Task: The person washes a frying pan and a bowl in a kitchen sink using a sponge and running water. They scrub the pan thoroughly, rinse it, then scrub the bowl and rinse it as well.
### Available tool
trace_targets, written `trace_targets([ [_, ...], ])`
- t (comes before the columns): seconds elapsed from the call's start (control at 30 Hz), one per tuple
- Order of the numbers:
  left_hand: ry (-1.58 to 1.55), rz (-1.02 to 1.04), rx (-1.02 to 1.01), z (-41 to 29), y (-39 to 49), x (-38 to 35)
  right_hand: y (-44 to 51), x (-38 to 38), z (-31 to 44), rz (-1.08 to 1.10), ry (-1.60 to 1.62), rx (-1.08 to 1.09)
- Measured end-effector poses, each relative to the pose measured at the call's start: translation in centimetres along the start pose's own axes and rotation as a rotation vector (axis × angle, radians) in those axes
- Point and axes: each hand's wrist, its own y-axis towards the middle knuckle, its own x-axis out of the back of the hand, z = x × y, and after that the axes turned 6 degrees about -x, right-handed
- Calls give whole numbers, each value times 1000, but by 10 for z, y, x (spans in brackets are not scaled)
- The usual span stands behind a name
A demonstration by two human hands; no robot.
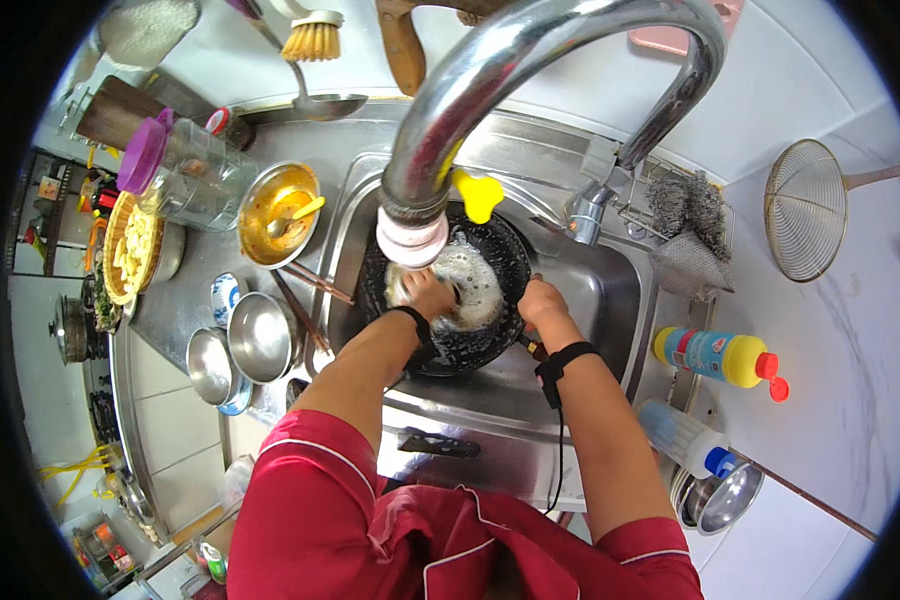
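Observation:
A black wok-like pan (450, 358) with white suds (480, 289) inside rests in the stainless steel sink (592, 289). My left hand (426, 294) is down in the pan among the suds, fingers curled. Something pale lies at its fingers, but the faucet head and foam hide what it is. My right hand (542, 301) grips the pan's right rim, near the handle (534, 346) that points toward me. Directly above my left hand hangs the chrome faucet's pale spray head (412, 236), with a yellow lever (478, 196) beside it.
Left of the sink are a sauce-stained metal bowl (259, 217) with a spoon, chopsticks (319, 281), steel bowls (262, 337) and a purple-lidded jar (202, 180). On the right stand a yellow detergent bottle (712, 356), a clear bottle (682, 437) and steel wool (686, 214). A strainer (806, 210) hangs there.

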Motion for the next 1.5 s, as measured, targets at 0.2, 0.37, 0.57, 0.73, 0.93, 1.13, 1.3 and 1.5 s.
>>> trace_targets([
  [0.2,17,-18,-427,-58,-3,-2,2,0,-3,2,33,8],
  [0.37,-123,129,-788,-8,-21,-37,6,-1,-1,45,34,-6],
  [0.57,-62,-64,-501,6,27,5,1,-1,-1,-71,10,10],
  [0.73,105,95,-852,-6,-10,-34,-8,7,3,40,27,-15],
  [0.93,-57,29,-542,14,1,9,-8,6,5,23,21,-30],
  [1.13,241,63,-707,-27,-29,2,-9,3,3,24,-3,-19],
  [1.3,230,156,-688,-6,-36,21,-16,6,9,12,-36,-55],
  [1.5,135,-43,-565,-39,-18,11,-17,3,8,16,-27,-60],
])
